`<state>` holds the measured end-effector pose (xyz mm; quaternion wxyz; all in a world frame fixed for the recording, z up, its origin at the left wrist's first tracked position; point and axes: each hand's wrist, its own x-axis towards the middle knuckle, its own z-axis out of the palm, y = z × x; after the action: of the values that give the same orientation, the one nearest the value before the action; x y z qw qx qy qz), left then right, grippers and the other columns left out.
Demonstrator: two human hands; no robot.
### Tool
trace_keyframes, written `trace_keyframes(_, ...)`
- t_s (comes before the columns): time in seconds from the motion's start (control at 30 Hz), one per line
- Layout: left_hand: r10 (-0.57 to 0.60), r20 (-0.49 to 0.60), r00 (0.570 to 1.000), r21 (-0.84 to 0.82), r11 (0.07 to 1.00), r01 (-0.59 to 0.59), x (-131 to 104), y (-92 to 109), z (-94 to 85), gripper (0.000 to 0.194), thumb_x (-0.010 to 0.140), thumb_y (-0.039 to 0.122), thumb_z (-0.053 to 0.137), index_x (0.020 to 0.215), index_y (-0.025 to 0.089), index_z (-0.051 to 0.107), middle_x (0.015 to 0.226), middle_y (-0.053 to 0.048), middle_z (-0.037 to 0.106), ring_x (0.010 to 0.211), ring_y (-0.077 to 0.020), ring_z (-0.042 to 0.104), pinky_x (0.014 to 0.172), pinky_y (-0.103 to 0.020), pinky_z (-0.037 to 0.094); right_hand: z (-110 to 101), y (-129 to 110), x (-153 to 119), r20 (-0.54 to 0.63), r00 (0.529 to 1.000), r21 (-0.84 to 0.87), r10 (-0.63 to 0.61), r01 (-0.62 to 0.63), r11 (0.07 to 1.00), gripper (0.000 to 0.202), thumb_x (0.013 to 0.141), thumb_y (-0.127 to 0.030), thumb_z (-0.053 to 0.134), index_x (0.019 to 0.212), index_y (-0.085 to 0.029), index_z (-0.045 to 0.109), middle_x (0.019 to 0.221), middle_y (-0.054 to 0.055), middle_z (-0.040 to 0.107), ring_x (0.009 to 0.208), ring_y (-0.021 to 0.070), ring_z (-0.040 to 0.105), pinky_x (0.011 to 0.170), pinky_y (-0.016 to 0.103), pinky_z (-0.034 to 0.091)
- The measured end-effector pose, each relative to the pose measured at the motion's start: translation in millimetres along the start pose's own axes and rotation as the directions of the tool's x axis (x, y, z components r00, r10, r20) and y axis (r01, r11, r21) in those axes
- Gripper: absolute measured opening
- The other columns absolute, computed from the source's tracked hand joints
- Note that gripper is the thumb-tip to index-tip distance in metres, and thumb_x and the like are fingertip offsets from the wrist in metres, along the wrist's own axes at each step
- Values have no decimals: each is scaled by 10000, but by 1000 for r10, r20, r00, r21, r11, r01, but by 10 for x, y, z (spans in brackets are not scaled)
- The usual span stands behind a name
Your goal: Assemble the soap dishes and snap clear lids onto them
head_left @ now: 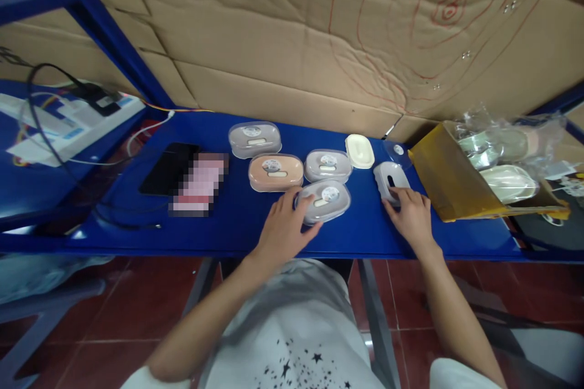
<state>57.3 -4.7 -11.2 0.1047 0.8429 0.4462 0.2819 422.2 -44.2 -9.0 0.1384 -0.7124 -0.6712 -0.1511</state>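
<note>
My left hand [286, 223] has its thumb and fingers around the left end of a pale grey oval plastic box with a clear lid [332, 209], which bears a round sticker. My right hand [412, 214] grips the near right part of a lidless grey oval box part with a dark slot [384, 175]. Behind the left hand sit a peach lidded box [260, 179], a grey lidded box [345, 171] and another grey one [238, 141]. A cream oval piece [359, 152] lies farther back. Beside the right hand's box part is a clear lid with a sticker [395, 151].
At the right, a cardboard box [438, 176] holds several plastic-wrapped pieces [510, 183]. On the left lie a black phone [166, 168], a blurred-out pink patch, cables and a white power strip [82, 127]. A cardboard wall [274, 36] backs the blue table [228, 228].
</note>
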Motion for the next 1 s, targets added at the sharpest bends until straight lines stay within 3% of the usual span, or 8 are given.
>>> trace_keyframes(0.1,-23,-29,999,70,997,25,136,-108,-37,533,985,388,719,1462,202,571,1529,-225,552,1385,-446,593,1046,-588,575,-105,-154,-61,-28,999,-2,16,-16,1000,526,1072,-482,514,1490,-176,599,1449,206,665,1288,404,607,1082,574,426)
trace_keyframes(0.2,-32,-81,996,143,989,44,207,-120,-53,572,1022,338,659,1554,189,509,1622,-259,476,1418,-477,567,1053,-611,557,-27,-401,297,-13,996,81,-85,86,993,544,1105,-448,452,1573,-179,521,1611,194,564,1461,384,516,1184,582,364)
trace_keyframes(0.3,22,-120,992,158,987,-2,123,-67,-72,587,1038,307,650,1591,220,475,1642,-247,463,1439,-458,558,1061,-591,555,129,-619,732,104,983,110,-152,141,984,563,1116,-398,432,1597,-109,478,1614,237,559,1504,395,497,1237,640,296)
trace_keyframes(0.4,78,-118,990,105,992,-66,-63,-7,-96,546,1057,288,632,1577,216,483,1599,-236,501,1445,-419,556,1091,-580,546,176,-707,827,202,967,101,-154,136,985,476,1121,-373,452,1478,-88,586,1455,254,683,1349,400,637,1231,676,282)
trace_keyframes(0.53,200,-45,979,-7,980,-200,-236,74,-93,496,1078,255,596,1563,231,491,1593,-189,520,1441,-344,563,1150,-530,532,-97,-659,272,211,951,136,-226,201,970,336,1142,-339,442,1125,-158,724,1176,168,802,1091,319,756,1213,597,333)
trace_keyframes(0.73,431,163,887,-45,902,-430,-141,188,9,450,1080,261,604,1526,234,552,1720,-179,402,1581,-394,412,1220,-597,455,-593,-592,-560,184,878,274,-441,385,881,372,1110,-180,463,1400,-284,672,1525,90,674,1518,305,541,1300,599,240)
trace_keyframes(0.87,447,270,852,-53,891,-451,-134,182,-9,269,1092,287,599,1334,188,663,1531,-168,613,1440,-346,575,1130,-545,527,-367,-253,-453,44,989,143,-143,135,980,502,1077,-429,616,1558,-286,580,1702,144,482,1599,420,404,1256,704,319)
trace_keyframes(1.0,381,158,911,-44,924,-379,-345,20,-94,230,1096,272,592,1301,202,670,1379,-150,686,1233,-312,693,1010,-507,598,-121,-5,-290,-35,999,253,9,0,967,462,1080,-480,594,1461,-230,674,1446,167,711,1491,405,544,1179,665,488)
